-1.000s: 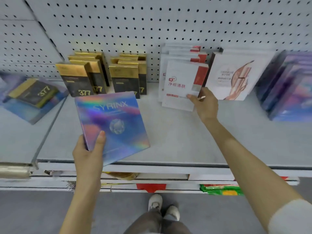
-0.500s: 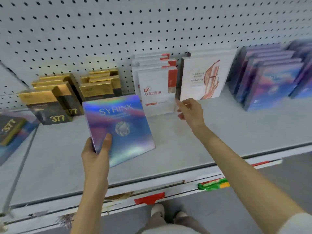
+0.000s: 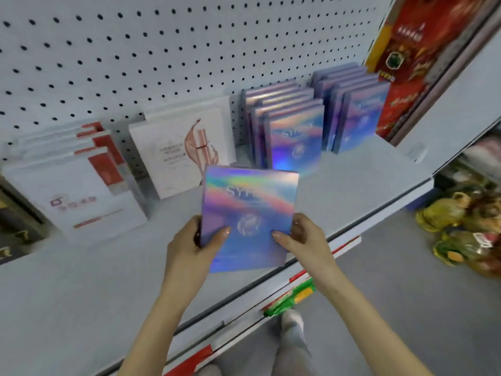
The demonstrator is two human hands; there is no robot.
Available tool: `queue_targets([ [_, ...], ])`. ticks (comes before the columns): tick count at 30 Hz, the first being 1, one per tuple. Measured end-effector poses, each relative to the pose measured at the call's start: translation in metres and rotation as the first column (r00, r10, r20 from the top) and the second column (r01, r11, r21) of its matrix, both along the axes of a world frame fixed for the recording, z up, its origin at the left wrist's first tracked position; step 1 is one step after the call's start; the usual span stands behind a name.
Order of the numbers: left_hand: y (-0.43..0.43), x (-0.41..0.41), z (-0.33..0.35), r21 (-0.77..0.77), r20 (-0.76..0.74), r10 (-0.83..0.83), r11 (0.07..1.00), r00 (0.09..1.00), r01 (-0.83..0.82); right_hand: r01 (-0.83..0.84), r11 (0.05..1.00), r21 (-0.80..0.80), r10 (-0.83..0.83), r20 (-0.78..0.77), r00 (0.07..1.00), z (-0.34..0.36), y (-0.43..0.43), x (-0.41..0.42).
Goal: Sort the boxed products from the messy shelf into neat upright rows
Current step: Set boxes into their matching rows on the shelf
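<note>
A holographic purple-blue SYRINX box [image 3: 248,202] is held above the grey shelf [image 3: 81,280], tilted slightly. My left hand [image 3: 193,245] grips its lower left edge with the thumb on the front. My right hand [image 3: 301,237] grips its lower right edge the same way. Behind it stand two upright rows of matching holographic boxes, one row [image 3: 294,137] just beyond the held box and another row [image 3: 355,115] further right. A white box with a pink swirl [image 3: 184,147] and a row of white-and-red boxes [image 3: 73,191] stand to the left.
A white pegboard [image 3: 162,50] backs the shelf. A tall red package [image 3: 414,55] leans at the far right. Dark boxes [image 3: 13,226] show at the left edge. Yellow and green packets [image 3: 466,229] lie on a lower level at right. The shelf's front edge [image 3: 339,237] carries red tags.
The view has swung right. My right hand left the white-and-red boxes and took hold of the holographic box beside my left hand. The box moved right, in front of the matching rows.
</note>
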State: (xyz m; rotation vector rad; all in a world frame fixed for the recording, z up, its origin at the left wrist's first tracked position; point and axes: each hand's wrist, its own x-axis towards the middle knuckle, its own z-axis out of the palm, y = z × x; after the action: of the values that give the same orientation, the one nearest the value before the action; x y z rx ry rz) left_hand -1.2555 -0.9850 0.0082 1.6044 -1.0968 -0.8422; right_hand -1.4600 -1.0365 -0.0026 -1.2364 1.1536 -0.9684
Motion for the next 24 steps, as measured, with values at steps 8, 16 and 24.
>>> queue_targets([
  [8, -0.103, -0.140, -0.016, 0.098, 0.101, 0.014, 0.995, 0.995, -0.024, -0.062, 0.987, -0.151, 0.039, -0.149, 0.988, 0.004, -0.118, -0.148],
  [16, -0.209, -0.253, -0.027, 0.106, 0.141, -0.048, 0.994, 0.989, 0.033, -0.081, 0.980, -0.183, 0.040, -0.218, 0.975, -0.006, -0.242, -0.260],
  [24, -0.274, -0.281, -0.027, 0.059, 0.210, 0.127, 0.988, 0.970, -0.142, -0.052, 0.958, -0.283, -0.044, -0.324, 0.945, -0.022, -0.327, -0.270],
])
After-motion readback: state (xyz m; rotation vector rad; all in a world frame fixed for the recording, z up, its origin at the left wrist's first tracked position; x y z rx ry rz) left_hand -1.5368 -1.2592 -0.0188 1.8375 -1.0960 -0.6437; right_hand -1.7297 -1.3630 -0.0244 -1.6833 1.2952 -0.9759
